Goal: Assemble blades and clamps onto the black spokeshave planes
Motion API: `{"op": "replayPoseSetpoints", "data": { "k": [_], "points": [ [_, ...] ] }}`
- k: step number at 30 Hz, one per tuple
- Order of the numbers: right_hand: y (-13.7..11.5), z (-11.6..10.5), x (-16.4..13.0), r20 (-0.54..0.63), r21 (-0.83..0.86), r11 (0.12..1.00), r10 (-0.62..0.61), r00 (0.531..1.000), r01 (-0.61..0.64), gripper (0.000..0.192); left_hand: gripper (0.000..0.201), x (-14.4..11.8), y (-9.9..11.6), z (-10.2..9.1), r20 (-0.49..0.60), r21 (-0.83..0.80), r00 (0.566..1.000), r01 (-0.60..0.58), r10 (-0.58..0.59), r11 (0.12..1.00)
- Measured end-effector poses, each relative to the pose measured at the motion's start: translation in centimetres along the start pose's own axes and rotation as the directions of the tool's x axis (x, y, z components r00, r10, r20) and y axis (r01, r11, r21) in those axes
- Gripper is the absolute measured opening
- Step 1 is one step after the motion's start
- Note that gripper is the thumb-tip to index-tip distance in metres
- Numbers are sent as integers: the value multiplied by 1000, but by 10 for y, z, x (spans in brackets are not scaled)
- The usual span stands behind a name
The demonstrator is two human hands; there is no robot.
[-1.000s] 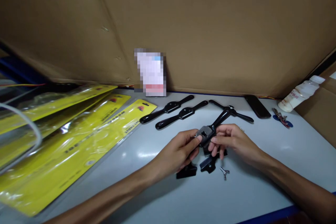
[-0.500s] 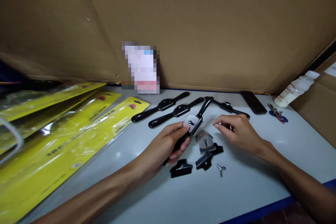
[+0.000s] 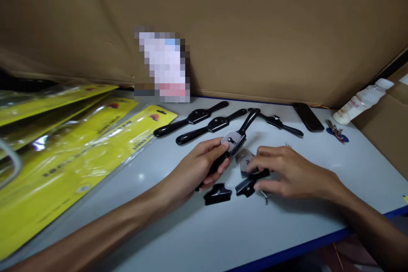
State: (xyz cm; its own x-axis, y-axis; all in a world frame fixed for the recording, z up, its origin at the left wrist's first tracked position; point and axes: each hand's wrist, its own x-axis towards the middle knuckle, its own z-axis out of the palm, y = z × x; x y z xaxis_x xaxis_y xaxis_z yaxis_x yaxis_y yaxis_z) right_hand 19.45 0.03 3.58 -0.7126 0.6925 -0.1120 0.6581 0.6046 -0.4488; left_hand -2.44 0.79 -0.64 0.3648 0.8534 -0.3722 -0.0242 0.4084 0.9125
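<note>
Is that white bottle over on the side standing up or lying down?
Tipped over. The white bottle leans slanted on the cardboard at the table's right edge, cap end raised, base down near the keys.

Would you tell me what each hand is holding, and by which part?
The left hand grips a black tool by its near handle. The right hand pinches a small black plate at its edge.

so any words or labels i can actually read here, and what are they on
None can be read for certain.
Yellow packets: black lettering along each card, too blurred to read.
White bottle: red print on its label, too small to read.
Pixelated sheet against the cardboard: blocked out, unreadable.
Black tools, and the one in the left hand: no marking visible.
</note>
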Motion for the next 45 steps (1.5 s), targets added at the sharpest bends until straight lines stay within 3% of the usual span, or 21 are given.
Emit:
{"op": "replayPoseSetpoints", "data": {
  "k": [6,11,15,22,25,27,28,30,32,34,39,45],
  "points": [
    [-13,14,-1,139,-62,998,-12,990,20,14,33,1,0,1,25,12,999,-48,48,999],
    [-13,15,0,126,15,997,76,989,-79,17,33,2,-2,1,39,31,998,-50,49,998],
    [-14,17,2,82,114,992,50,995,-59,20,33,2,-1,0,51,44,998,-41,39,998],
    [-8,14,2,-63,161,983,-77,995,87,11,32,3,0,2,79,59,997,-19,14,998],
    [-6,8,1,-281,231,967,-41,959,109,14,31,3,0,0,103,67,995,-1,-5,998],
    [-4,7,1,-448,228,968,12,894,101,12,30,3,0,-2,129,89,991,17,-29,996],
    [-3,8,2,-522,186,976,-1,853,115,10,30,3,0,-2,149,109,988,26,-42,994],
    [3,12,4,-609,5,981,-149,779,192,8,32,2,1,-3,199,168,977,44,-78,985],
    [8,17,7,-589,-212,938,-346,730,274,11,35,2,3,-3,237,242,965,53,-112,969],
    [13,20,9,-532,-351,882,-463,709,313,17,37,3,4,-3,241,285,961,60,-133,957],
    [17,19,8,-462,-520,808,-539,704,277,26,35,3,7,-4,236,268,963,67,-133,961],
    [15,13,5,-334,-665,716,-541,772,214,32,39,3,6,-7,237,258,962,75,-138,963]
  ]
}}
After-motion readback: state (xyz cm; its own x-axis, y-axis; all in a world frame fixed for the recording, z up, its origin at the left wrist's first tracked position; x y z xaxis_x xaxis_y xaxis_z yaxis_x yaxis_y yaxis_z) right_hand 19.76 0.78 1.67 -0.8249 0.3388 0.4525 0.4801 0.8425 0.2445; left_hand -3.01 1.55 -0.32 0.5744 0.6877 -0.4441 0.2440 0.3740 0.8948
